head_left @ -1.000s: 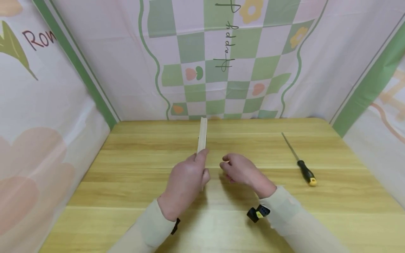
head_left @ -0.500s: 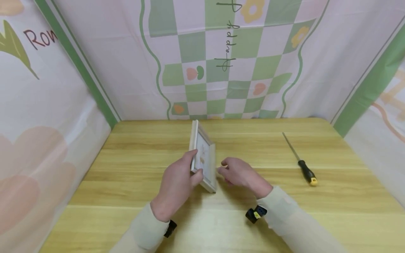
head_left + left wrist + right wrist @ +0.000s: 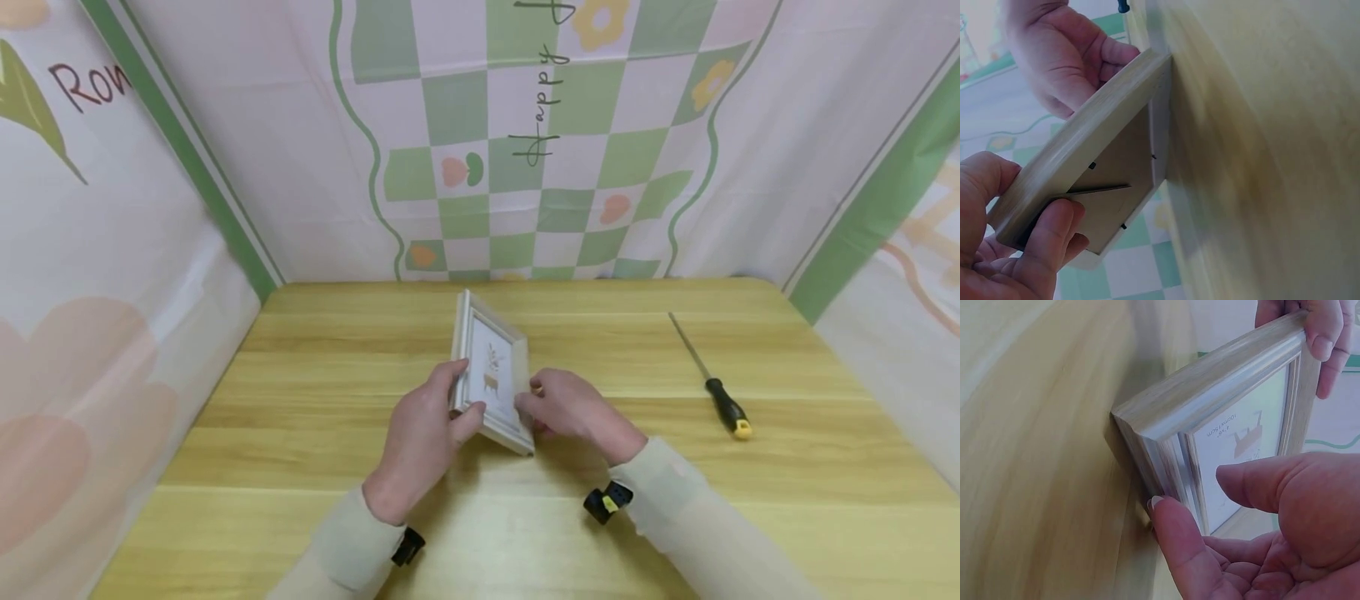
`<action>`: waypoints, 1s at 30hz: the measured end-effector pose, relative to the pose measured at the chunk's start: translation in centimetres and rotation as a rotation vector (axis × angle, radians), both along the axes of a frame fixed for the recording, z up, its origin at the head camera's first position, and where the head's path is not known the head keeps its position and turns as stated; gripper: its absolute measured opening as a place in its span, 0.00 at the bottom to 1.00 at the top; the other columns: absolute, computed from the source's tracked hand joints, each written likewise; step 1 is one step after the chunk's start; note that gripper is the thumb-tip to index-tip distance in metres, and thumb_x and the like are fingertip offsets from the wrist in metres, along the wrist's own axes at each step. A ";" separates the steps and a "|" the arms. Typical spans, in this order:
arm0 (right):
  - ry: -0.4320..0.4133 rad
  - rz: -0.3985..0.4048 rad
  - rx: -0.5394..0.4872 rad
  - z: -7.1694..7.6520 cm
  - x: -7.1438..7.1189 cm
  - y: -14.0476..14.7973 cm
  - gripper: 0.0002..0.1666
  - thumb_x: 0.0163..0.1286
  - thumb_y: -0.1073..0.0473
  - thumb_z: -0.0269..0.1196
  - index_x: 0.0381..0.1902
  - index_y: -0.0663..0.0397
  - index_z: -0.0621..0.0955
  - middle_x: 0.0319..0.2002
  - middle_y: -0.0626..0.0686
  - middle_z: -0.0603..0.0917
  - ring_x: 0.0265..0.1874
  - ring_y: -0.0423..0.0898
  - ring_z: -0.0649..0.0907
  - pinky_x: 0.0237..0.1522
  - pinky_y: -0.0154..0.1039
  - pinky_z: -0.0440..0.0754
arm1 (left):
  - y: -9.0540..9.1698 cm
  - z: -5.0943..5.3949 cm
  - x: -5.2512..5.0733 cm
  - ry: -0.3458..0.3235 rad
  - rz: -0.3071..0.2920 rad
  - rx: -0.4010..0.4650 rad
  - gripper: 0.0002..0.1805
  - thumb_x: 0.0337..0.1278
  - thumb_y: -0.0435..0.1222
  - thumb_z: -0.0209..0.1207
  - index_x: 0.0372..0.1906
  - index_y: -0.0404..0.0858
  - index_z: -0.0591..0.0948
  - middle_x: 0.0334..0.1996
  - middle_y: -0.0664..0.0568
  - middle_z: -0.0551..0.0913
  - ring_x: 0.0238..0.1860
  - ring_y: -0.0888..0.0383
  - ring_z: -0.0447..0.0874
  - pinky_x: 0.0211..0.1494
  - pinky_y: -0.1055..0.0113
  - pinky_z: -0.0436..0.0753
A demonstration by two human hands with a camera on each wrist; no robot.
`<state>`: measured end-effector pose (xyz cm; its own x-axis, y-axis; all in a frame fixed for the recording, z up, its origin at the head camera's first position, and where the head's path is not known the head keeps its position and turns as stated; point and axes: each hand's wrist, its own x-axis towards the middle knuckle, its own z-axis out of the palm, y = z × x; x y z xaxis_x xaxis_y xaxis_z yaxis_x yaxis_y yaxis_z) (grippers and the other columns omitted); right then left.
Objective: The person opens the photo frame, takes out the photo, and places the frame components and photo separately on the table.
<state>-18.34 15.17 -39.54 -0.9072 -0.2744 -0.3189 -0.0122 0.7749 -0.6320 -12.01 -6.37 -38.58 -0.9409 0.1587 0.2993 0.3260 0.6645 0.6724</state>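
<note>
A pale wooden picture frame (image 3: pixel 491 375) stands tilted over the table, its white printed picture (image 3: pixel 1241 447) facing the right hand. The left hand (image 3: pixel 423 429) grips its left edge, thumb on the front. In the left wrist view, the left hand's fingers reach around the brown backing (image 3: pixel 1122 150), where small black tabs and a raised flap show. The right hand (image 3: pixel 570 408) is at the frame's right edge. Its index fingertip lies against or very near the rim; the thumb (image 3: pixel 1250 484) is in front of the picture, and whether it touches cannot be told.
A screwdriver (image 3: pixel 726 408) with a black and yellow handle lies on the right side of the wooden table (image 3: pixel 300 383). Patterned cloth (image 3: pixel 517 167) hangs behind the table and on both sides.
The frame has turned from edge-on so that its picture faces right and upward. The left hand turned with it and shifted slightly left. The right hand is now at the frame's right edge.
</note>
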 end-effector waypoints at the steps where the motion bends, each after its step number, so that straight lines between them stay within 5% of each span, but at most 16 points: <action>1: 0.001 -0.002 0.008 0.0 0.0 0.1 0.23 0.77 0.50 0.61 0.56 0.66 0.81 0.35 0.54 0.86 0.30 0.46 0.86 0.34 0.39 0.85 | 0.1 -0.1 0.0 -0.011 -0.002 0.012 0.33 0.66 0.38 0.68 0.72 0.33 0.72 0.50 0.40 0.89 0.38 0.56 0.91 0.33 0.77 0.83; 17: 0.046 -0.032 0.148 0.2 -0.3 1.8 0.16 0.73 0.49 0.63 0.40 0.59 0.80 0.27 0.53 0.83 0.24 0.47 0.81 0.26 0.38 0.77 | 1.0 -2.0 -0.9 -0.162 -0.040 0.101 0.35 0.68 0.41 0.67 0.74 0.34 0.67 0.52 0.41 0.87 0.43 0.56 0.89 0.39 0.73 0.85; 30: 0.047 -0.040 0.218 0.0 -0.7 3.0 0.16 0.72 0.49 0.64 0.34 0.57 0.79 0.23 0.54 0.82 0.20 0.47 0.78 0.22 0.38 0.73 | 1.3 -3.1 -1.6 -0.291 -0.048 0.085 0.38 0.69 0.42 0.66 0.75 0.33 0.63 0.31 0.50 0.82 0.24 0.60 0.77 0.26 0.65 0.79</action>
